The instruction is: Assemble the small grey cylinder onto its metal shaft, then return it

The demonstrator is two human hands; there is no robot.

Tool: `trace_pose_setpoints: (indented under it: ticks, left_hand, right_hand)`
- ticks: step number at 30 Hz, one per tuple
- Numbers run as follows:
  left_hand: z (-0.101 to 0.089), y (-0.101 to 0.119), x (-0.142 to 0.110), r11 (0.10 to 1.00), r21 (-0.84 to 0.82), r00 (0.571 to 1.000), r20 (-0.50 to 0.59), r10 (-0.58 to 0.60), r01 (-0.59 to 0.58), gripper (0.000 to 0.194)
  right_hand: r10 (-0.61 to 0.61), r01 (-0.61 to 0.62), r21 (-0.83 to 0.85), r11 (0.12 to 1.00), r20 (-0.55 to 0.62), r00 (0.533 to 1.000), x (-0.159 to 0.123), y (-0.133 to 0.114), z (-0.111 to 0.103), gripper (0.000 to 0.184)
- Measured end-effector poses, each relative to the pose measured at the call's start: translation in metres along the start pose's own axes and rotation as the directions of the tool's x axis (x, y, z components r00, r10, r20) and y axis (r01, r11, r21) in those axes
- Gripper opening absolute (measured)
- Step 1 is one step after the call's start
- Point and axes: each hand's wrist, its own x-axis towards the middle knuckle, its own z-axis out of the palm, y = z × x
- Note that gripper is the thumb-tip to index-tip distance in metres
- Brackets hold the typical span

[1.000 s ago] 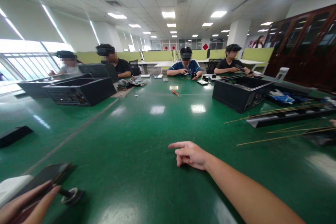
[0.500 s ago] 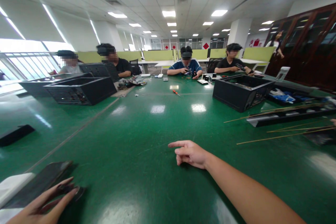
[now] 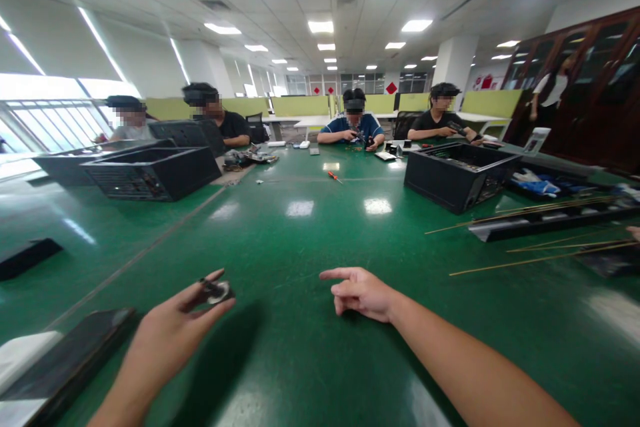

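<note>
Head view showed the small round dark-and-silver metal part (image 3: 218,291) raised over the glossy green counter (image 3: 280,360) — picked up, but neither set down nor joined to anything. The left hand (image 3: 163,340) grasped it at the fingertips, its grip parted only about as wide as the part. The right hand (image 3: 365,295) held nothing, its grip loosely open — index finger extended, the others bent — beside bare green surface.
</note>
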Motion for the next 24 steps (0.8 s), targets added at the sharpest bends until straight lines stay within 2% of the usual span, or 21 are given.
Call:
trace_pose_setpoints:
  ticks: [2, 5, 8, 10, 13, 16, 19, 24]
  left_hand:
    - [0.027, 0.042, 0.014, 0.989, -0.141, 0.993, 0.104, 0.058, -0.043, 0.057]
    - [0.078, 0.082, 0.031, 0.940, -0.307, 0.955, 0.200, 0.217, -0.149, 0.043]
    - [0.121, 0.094, 0.037, 0.883, -0.407, 0.906, 0.241, 0.349, -0.232, 0.037]
    - [0.139, 0.094, 0.036, 0.854, -0.437, 0.875, 0.249, 0.416, -0.282, 0.034]
    - [0.150, 0.089, 0.032, 0.815, -0.489, 0.849, 0.244, 0.469, -0.310, 0.033]
    - [0.152, 0.084, 0.030, 0.801, -0.543, 0.858, 0.257, 0.445, -0.252, 0.033]
    - [0.154, 0.082, 0.030, 0.792, -0.573, 0.865, 0.267, 0.424, -0.212, 0.029]
    - [0.156, 0.080, 0.029, 0.759, -0.606, 0.844, 0.260, 0.470, -0.237, 0.027]
  right_hand:
    - [-0.055, 0.052, -0.059, 0.997, -0.054, 0.997, 0.000, -0.001, -0.003, 0.062]
    - [-0.212, 0.161, -0.240, 0.957, -0.200, 0.957, 0.002, -0.004, -0.014, 0.058]
    - [-0.357, 0.197, -0.430, 0.881, -0.331, 0.873, 0.005, -0.004, -0.026, 0.051]
    - [-0.400, 0.190, -0.496, 0.848, -0.360, 0.843, 0.008, -0.002, -0.031, 0.051]
    - [-0.422, 0.196, -0.533, 0.823, -0.343, 0.839, 0.011, 0.004, -0.032, 0.055]
    - [-0.442, 0.213, -0.549, 0.809, -0.327, 0.836, 0.013, 0.009, -0.031, 0.056]
    - [-0.443, 0.218, -0.545, 0.809, -0.324, 0.836, 0.014, 0.012, -0.031, 0.050]
    - [-0.409, 0.206, -0.508, 0.836, -0.327, 0.852, 0.011, 0.010, -0.030, 0.042]
